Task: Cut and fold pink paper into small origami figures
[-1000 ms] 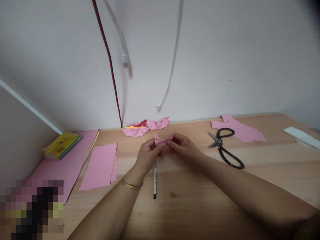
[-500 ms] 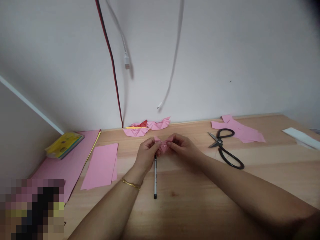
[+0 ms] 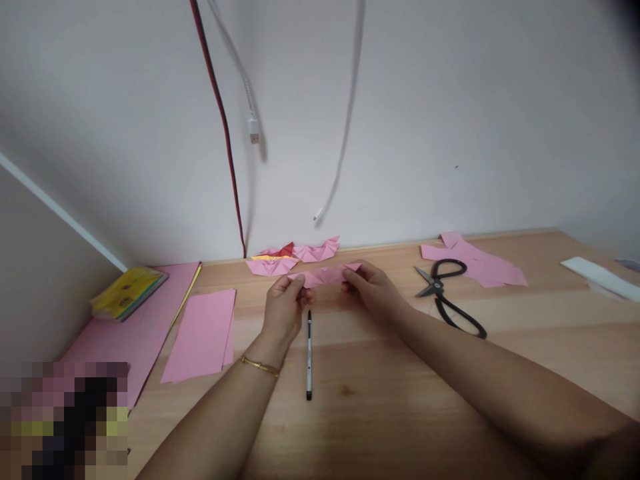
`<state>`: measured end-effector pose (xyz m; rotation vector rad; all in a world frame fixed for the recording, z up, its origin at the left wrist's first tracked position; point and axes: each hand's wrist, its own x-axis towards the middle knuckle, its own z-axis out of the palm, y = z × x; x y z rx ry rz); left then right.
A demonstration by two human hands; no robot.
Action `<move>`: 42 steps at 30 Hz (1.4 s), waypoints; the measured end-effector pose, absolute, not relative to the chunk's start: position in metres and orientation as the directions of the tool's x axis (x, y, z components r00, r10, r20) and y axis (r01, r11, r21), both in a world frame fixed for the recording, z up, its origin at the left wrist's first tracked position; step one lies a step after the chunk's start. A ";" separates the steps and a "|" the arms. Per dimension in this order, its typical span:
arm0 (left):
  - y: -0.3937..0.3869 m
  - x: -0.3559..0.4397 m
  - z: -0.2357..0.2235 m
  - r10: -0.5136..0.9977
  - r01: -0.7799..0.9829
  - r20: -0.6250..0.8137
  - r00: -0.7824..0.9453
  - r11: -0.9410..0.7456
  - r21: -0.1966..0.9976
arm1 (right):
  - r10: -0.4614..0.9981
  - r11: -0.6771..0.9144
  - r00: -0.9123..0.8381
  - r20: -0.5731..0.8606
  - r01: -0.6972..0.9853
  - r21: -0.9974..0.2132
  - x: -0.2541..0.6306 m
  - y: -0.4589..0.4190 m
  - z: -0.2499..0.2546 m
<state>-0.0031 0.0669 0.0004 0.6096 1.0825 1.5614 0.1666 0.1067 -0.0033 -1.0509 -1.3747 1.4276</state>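
A pink folded paper strip is stretched level between my two hands, just above the wooden table. My left hand pinches its left end between thumb and fingers. At the other end, my right hand pinches the strip the same way. Creases show along its middle. Below the strip, a pen with a white barrel and black ends lies on the table. Behind it, against the wall, are several folded pink paper pieces, with a red and a yellow one among them.
Black-handled scissors lie spread at the right, beside pink paper scraps and a white strip. Cut pink sheets, a large pink sheet and a yellow pack are at the left. Cables hang along the wall.
My hands have moved apart, and the pink paper has gone from a bunched, pointed shape to a long strip held out between them. The pen's upper end now shows.
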 end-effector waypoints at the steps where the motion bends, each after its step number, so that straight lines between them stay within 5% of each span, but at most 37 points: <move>1: 0.067 -0.004 0.000 0.949 -0.479 -0.149 -0.279 -0.003 0.878 | 0.965 -0.013 -0.264 -0.004 -0.032 -0.999 0.167 0.107 -0.003; 19: 0.071 -0.006 -0.004 0.950 -0.480 -0.129 -0.283 -0.024 0.877 | 0.978 0.097 -0.199 0.065 0.158 -0.983 0.170 0.113 -0.003; 23: 0.072 -0.006 -0.007 0.944 -0.420 -0.140 -0.299 0.001 0.907 | 0.944 0.331 -0.101 0.315 0.317 -0.889 0.174 0.121 -0.004; 27: 0.072 -0.005 -0.009 0.961 -0.314 -0.090 -0.262 0.003 0.949 | 0.718 0.687 -0.323 0.617 0.475 -0.551 0.175 0.122 -0.001; 29: 0.072 -0.005 -0.011 0.971 -0.265 -0.061 -0.231 -0.003 0.964 | 0.640 0.761 -0.457 0.618 0.493 -0.422 0.175 0.122 -0.002; 32: 0.072 -0.006 -0.013 0.978 -0.241 -0.049 -0.204 -0.002 0.970 | 0.628 0.777 -0.547 0.554 0.486 -0.401 0.175 0.124 -0.006; 37: 0.073 -0.007 -0.012 0.956 -0.323 -0.059 -0.286 -0.038 0.946 | 0.698 0.716 -0.517 0.495 0.520 -0.466 0.177 0.131 -0.010; 42: 0.074 -0.008 -0.009 0.889 -0.393 -0.053 -0.456 -0.148 0.908 | 0.758 0.637 -0.489 0.432 0.698 -0.327 0.166 0.144 0.003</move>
